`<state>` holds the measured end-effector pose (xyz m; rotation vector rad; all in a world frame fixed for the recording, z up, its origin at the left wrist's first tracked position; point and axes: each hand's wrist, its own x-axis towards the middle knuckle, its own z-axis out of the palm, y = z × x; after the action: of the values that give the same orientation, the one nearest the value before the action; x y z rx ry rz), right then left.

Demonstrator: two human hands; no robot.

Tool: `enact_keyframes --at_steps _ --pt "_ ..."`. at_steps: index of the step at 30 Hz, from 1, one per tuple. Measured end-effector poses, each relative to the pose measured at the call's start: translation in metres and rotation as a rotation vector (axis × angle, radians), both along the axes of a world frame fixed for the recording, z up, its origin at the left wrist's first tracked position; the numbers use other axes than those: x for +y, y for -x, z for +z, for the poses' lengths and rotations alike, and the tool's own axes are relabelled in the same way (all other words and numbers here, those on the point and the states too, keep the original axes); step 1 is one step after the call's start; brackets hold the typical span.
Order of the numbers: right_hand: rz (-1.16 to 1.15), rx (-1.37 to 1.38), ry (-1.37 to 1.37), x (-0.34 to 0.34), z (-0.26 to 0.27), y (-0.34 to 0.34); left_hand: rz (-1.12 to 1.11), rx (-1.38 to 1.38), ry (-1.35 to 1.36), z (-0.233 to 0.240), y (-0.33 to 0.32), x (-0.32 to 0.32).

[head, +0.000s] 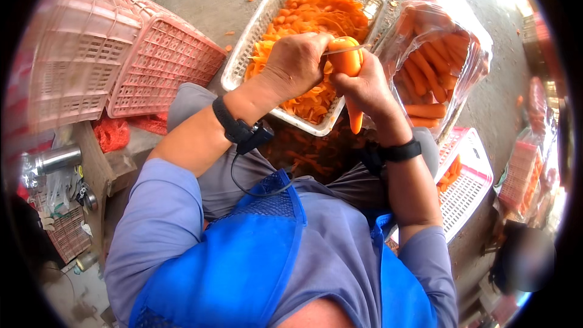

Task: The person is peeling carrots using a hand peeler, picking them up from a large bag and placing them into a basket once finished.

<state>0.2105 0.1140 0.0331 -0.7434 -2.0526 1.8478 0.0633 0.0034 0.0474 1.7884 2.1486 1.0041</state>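
My left hand [298, 57] grips a thin-bladed metal tool, a knife or a peeler [353, 48]; its handle is hidden in the fist. The blade lies across the thick end of a carrot [348, 61]. Closed around that carrot is my right hand [371, 84], with the tapered tip pointing down towards my lap. Both hands are above the near right part of a white plastic crate [237, 61], which holds a heap of orange carrot peelings [319, 16].
To the right, a plastic-lined crate holds whole carrots [426, 70]. A white and pink basket [469, 191] with carrot pieces is beside my right knee. Pink crates [168, 64] stand at left near a wooden bench [93, 159]. Peelings [300, 146] litter the floor between my legs. A person [524, 255] is at far right.
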Motion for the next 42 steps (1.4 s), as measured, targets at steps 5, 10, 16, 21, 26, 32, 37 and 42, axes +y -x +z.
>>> enact_keyframes --at_steps 5,10,16,21,26,32,37,42 --pt "-0.013 0.019 -0.298 -0.006 -0.01 0.002 -0.014 -0.015 -0.057 -0.031 0.006 0.0" --pt "0.364 0.079 0.177 -0.024 0.012 -0.001 0.026 -0.161 0.135 -0.051 0.02 -0.003" --pt "0.082 0.228 0.214 -0.012 -0.017 0.012 0.094 0.022 0.489 -0.059 0.034 0.0" --pt "-0.053 0.431 0.581 -0.007 -0.015 0.018 0.06 -0.909 0.524 -0.079 0.025 -0.013" --pt "-0.112 0.547 0.715 0.003 -0.003 0.011 0.076 -1.422 0.51 -0.062 0.032 -0.026" --pt "-0.105 0.231 0.18 0.037 -0.014 -0.015 0.325 -1.104 0.098 -0.037 0.066 -0.019" --pt "0.171 -0.218 -0.187 0.006 -0.029 -0.013 0.408 -0.728 0.206 -0.015 0.057 -0.011" --pt "0.046 -0.254 -0.176 0.013 -0.034 -0.011 0.257 -0.166 0.442 -0.015 0.059 -0.008"
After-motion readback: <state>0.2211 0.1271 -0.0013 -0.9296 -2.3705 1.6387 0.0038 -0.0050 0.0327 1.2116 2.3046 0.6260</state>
